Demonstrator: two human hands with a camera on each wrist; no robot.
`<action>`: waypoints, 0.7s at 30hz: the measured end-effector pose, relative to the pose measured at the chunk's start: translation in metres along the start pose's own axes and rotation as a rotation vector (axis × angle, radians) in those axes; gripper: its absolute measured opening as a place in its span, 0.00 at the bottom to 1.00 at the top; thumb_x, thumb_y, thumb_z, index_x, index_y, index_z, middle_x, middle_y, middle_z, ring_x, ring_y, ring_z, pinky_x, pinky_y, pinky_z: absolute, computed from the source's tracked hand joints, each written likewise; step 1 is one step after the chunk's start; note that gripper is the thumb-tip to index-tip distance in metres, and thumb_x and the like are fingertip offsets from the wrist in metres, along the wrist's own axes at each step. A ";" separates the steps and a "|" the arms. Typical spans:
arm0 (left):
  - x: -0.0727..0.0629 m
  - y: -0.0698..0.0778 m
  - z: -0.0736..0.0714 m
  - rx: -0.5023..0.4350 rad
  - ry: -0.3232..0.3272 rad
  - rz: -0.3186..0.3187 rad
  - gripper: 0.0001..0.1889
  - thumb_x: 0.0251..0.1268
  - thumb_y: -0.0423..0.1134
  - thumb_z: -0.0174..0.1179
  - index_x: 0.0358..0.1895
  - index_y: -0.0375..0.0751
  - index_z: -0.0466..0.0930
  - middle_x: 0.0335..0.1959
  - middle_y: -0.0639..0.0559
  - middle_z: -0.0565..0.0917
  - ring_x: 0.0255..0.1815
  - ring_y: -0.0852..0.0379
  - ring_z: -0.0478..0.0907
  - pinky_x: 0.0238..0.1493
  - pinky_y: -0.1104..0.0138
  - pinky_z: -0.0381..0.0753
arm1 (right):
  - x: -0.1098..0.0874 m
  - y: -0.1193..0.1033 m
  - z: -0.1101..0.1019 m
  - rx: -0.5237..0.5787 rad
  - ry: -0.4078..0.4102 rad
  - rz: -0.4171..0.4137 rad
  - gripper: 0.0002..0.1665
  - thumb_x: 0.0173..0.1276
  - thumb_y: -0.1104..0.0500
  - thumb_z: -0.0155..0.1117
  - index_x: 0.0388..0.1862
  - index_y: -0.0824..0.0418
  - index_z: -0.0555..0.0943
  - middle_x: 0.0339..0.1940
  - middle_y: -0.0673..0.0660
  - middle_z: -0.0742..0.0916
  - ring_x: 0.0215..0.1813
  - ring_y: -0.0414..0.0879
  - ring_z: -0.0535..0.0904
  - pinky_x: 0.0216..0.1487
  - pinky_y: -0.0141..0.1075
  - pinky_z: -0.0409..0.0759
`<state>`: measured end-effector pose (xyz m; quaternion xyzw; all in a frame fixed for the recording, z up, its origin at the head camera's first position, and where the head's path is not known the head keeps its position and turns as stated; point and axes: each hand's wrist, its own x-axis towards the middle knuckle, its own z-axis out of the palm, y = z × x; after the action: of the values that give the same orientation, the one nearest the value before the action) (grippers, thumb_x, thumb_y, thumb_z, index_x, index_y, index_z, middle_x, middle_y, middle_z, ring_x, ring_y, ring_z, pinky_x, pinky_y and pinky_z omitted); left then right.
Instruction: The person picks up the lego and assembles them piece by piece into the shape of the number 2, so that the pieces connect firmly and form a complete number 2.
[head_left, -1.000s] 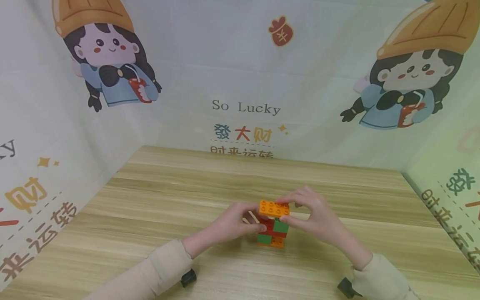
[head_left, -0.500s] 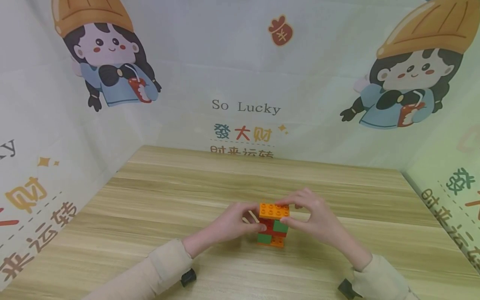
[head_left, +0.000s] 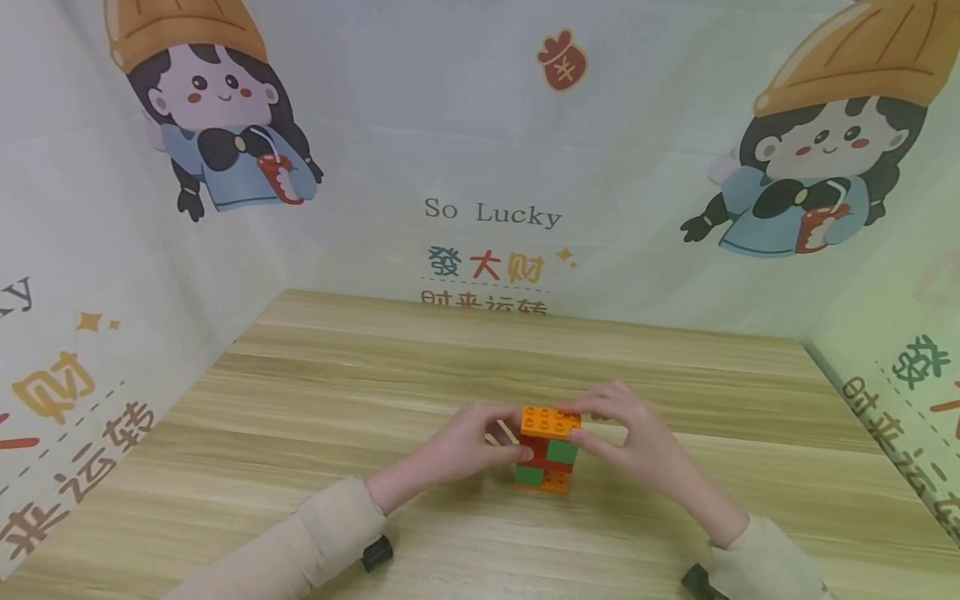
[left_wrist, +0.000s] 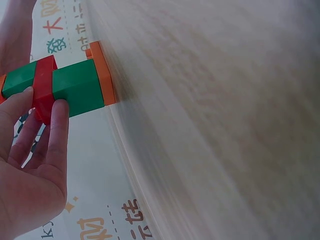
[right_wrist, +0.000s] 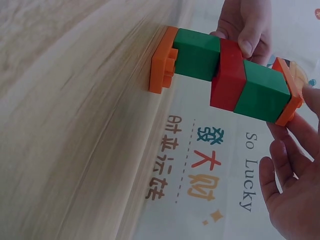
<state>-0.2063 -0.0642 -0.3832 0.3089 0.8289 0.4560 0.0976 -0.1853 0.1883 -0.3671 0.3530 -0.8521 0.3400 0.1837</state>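
A small tower of building bricks stands on the wooden table. From the bottom up it has a flat orange brick (head_left: 556,482), a green brick (head_left: 528,476) over its left half, a red brick (right_wrist: 230,75), a second green brick (head_left: 562,451) at the right, and another flat orange brick (head_left: 550,423) on top. My left hand (head_left: 483,435) grips the tower's left side around the red brick, thumb in front. Between thumb and fingers, my right hand (head_left: 630,427) pinches the right end of the top orange brick. In the right wrist view this brick lies against the upper green one, slightly tilted.
The wooden table (head_left: 337,367) reaches back to a printed cloth backdrop (head_left: 390,125), with cloth on both sides too. A small black object (head_left: 377,552) shows beside the left sleeve and another black object (head_left: 697,581) by the right sleeve.
The top orange brick has come down onto the upper green brick and shifted slightly right, with my right hand moving along. My left hand keeps its grip on the tower.
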 end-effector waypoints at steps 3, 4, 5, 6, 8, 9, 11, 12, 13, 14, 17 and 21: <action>0.000 0.000 0.000 0.001 0.001 0.001 0.11 0.61 0.35 0.68 0.46 0.41 0.84 0.44 0.47 0.87 0.35 0.61 0.82 0.38 0.74 0.83 | 0.000 0.000 -0.001 -0.015 -0.004 0.003 0.17 0.64 0.62 0.69 0.53 0.54 0.85 0.49 0.47 0.89 0.51 0.39 0.76 0.49 0.38 0.81; 0.000 0.000 0.000 0.002 0.000 0.000 0.11 0.61 0.35 0.68 0.46 0.41 0.84 0.44 0.47 0.87 0.35 0.61 0.82 0.38 0.74 0.83 | 0.000 0.000 -0.001 -0.017 -0.003 0.004 0.17 0.65 0.62 0.68 0.53 0.53 0.85 0.49 0.47 0.89 0.51 0.39 0.76 0.49 0.39 0.81; 0.000 0.001 0.000 0.002 0.000 -0.001 0.11 0.61 0.35 0.68 0.46 0.41 0.84 0.44 0.47 0.87 0.35 0.61 0.82 0.38 0.74 0.83 | 0.000 0.000 -0.001 -0.018 -0.002 0.003 0.17 0.65 0.62 0.68 0.52 0.53 0.85 0.49 0.47 0.89 0.51 0.39 0.76 0.49 0.39 0.80; 0.000 0.001 0.000 0.002 -0.001 -0.003 0.11 0.61 0.35 0.68 0.47 0.42 0.84 0.44 0.47 0.87 0.35 0.61 0.82 0.38 0.74 0.83 | 0.000 0.000 -0.001 -0.019 -0.001 0.001 0.16 0.65 0.62 0.68 0.52 0.54 0.85 0.49 0.47 0.89 0.51 0.39 0.76 0.49 0.39 0.80; 0.000 0.001 0.000 0.001 -0.002 -0.007 0.11 0.61 0.35 0.68 0.47 0.42 0.84 0.44 0.48 0.87 0.35 0.61 0.82 0.38 0.74 0.83 | 0.000 0.000 -0.001 -0.020 0.001 -0.003 0.16 0.65 0.62 0.68 0.52 0.53 0.86 0.48 0.47 0.89 0.51 0.39 0.76 0.49 0.38 0.79; 0.000 0.001 -0.001 0.000 -0.002 -0.010 0.11 0.61 0.35 0.68 0.47 0.42 0.84 0.45 0.48 0.87 0.36 0.61 0.82 0.38 0.74 0.83 | 0.000 0.001 -0.001 -0.019 0.002 -0.007 0.16 0.65 0.62 0.68 0.52 0.53 0.86 0.48 0.48 0.89 0.50 0.39 0.76 0.48 0.38 0.79; 0.000 0.002 -0.001 -0.005 -0.003 -0.011 0.11 0.61 0.35 0.68 0.46 0.41 0.84 0.45 0.47 0.87 0.36 0.61 0.82 0.39 0.74 0.83 | 0.000 0.001 -0.001 -0.014 0.004 -0.016 0.16 0.65 0.62 0.67 0.52 0.53 0.86 0.48 0.49 0.89 0.50 0.39 0.76 0.48 0.37 0.79; 0.000 0.002 0.000 -0.006 -0.003 -0.012 0.11 0.61 0.35 0.68 0.46 0.41 0.83 0.45 0.47 0.87 0.36 0.61 0.82 0.39 0.74 0.84 | 0.000 0.001 -0.001 -0.011 0.004 -0.019 0.16 0.65 0.62 0.67 0.52 0.53 0.86 0.48 0.49 0.89 0.50 0.39 0.76 0.48 0.37 0.79; 0.000 0.003 0.000 -0.005 -0.003 -0.010 0.11 0.61 0.35 0.68 0.46 0.41 0.83 0.45 0.47 0.87 0.36 0.61 0.82 0.39 0.74 0.84 | 0.000 0.000 -0.001 -0.010 0.004 -0.025 0.17 0.65 0.62 0.67 0.52 0.53 0.86 0.48 0.49 0.89 0.50 0.39 0.76 0.48 0.37 0.78; 0.000 0.003 0.000 -0.005 -0.003 -0.009 0.11 0.61 0.35 0.68 0.46 0.41 0.83 0.45 0.47 0.87 0.36 0.61 0.82 0.38 0.74 0.84 | 0.000 0.001 -0.001 -0.009 0.005 -0.028 0.17 0.65 0.63 0.67 0.52 0.53 0.85 0.48 0.49 0.89 0.50 0.39 0.76 0.47 0.36 0.78; 0.000 0.003 0.000 -0.001 -0.002 -0.008 0.11 0.61 0.35 0.68 0.46 0.41 0.83 0.45 0.47 0.87 0.36 0.61 0.82 0.38 0.74 0.84 | 0.000 0.000 -0.002 -0.009 0.006 -0.034 0.17 0.64 0.63 0.68 0.52 0.53 0.85 0.48 0.49 0.89 0.50 0.39 0.76 0.48 0.37 0.78; 0.000 0.001 0.000 -0.004 -0.003 -0.010 0.11 0.61 0.35 0.68 0.46 0.41 0.83 0.45 0.47 0.87 0.36 0.61 0.82 0.39 0.73 0.84 | 0.000 0.000 -0.001 -0.014 0.013 -0.046 0.17 0.63 0.64 0.68 0.51 0.54 0.86 0.48 0.49 0.89 0.50 0.40 0.76 0.48 0.37 0.79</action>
<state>-0.2062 -0.0636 -0.3823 0.3051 0.8295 0.4566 0.1017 -0.1849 0.1893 -0.3664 0.3690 -0.8449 0.3321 0.1991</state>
